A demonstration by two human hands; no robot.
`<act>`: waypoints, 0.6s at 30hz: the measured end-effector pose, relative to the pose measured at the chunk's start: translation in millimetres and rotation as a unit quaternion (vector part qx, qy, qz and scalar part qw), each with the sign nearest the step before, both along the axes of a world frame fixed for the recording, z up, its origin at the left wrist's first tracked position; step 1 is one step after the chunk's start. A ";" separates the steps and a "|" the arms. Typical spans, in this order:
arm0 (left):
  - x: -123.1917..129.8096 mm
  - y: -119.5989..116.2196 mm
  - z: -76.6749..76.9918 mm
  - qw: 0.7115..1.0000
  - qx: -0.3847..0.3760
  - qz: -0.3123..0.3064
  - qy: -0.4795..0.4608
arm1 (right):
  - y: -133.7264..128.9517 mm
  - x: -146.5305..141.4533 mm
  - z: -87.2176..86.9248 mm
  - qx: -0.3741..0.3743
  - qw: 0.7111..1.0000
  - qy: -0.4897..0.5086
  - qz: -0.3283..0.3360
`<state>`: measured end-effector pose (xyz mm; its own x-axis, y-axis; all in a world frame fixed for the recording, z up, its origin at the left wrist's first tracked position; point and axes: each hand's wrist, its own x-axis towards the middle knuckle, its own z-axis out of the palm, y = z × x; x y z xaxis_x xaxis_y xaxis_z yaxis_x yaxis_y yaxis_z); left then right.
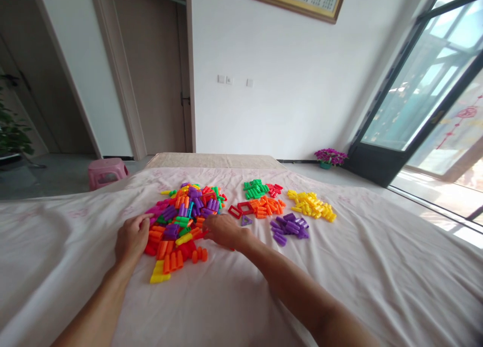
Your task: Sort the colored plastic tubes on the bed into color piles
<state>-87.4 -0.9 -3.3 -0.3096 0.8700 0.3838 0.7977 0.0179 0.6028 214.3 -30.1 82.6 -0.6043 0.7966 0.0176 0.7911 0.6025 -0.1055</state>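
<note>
A mixed pile of plastic building pieces [171, 230] in purple, orange, green, red, yellow and pink lies on the cloth. At its left edge rests my left hand [132, 236], fingers loosely bent against the pink and orange pieces, nothing visibly held. My right hand [222, 230] reaches into the pile's right side with its fingers bent together and partly hidden; what they grip cannot be made out. Close to that hand lie red rectangular frames [241, 209] and a purple triangle [246, 220]. Yellow pieces [160, 272] lie at the pile's front.
Sorted groups lie right of the pile: green pieces [256, 188], small red pieces [274, 190], orange pieces [267, 206], yellow pieces [311, 205] and purple pieces [290, 229]. A wrinkled pale sheet [362, 266] covers the surface. A pink stool [108, 172] stands beyond it at left.
</note>
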 end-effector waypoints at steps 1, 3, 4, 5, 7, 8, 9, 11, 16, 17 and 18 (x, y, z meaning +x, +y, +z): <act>-0.1 0.0 -0.3 1.000 0.000 0.001 0.001 | 1.0 7.9 1.5 0.005 1.000 0.012 -0.014; -0.2 0.1 -0.8 1.000 -0.002 0.003 0.004 | 5.1 29.6 5.3 0.017 0.997 0.042 -0.059; -0.2 0.2 -1.0 1.000 -0.003 0.004 0.005 | 8.5 43.1 7.5 0.023 0.994 0.059 -0.089; -0.1 0.3 -1.2 1.000 -0.004 0.004 0.006 | 12.7 57.8 9.6 0.024 0.989 0.076 -0.127; 0.2 0.6 -1.3 1.000 -0.002 0.004 0.009 | 23.6 89.7 13.8 0.020 0.975 0.092 -0.203; 0.3 0.7 -1.2 1.000 0.000 0.003 0.009 | 29.9 106.2 15.6 0.028 0.965 0.098 -0.241; 0.4 0.7 -1.1 1.000 0.001 0.002 0.008 | 36.5 122.7 17.2 0.040 0.954 0.104 -0.277; 0.5 0.8 -0.8 1.000 0.001 0.002 0.005 | 49.9 154.7 19.4 0.058 0.928 0.105 -0.353; 0.8 0.4 0.4 1.000 -0.009 0.006 -0.006 | 77.6 219.4 18.7 0.072 0.875 0.105 -0.466; 0.9 0.2 0.7 1.000 -0.009 0.007 -0.008 | 81.4 228.2 17.7 0.072 0.869 0.105 -0.478; 1.0 0.0 1.0 1.000 -0.009 0.006 -0.010 | 84.5 235.5 16.7 0.073 0.864 0.107 -0.487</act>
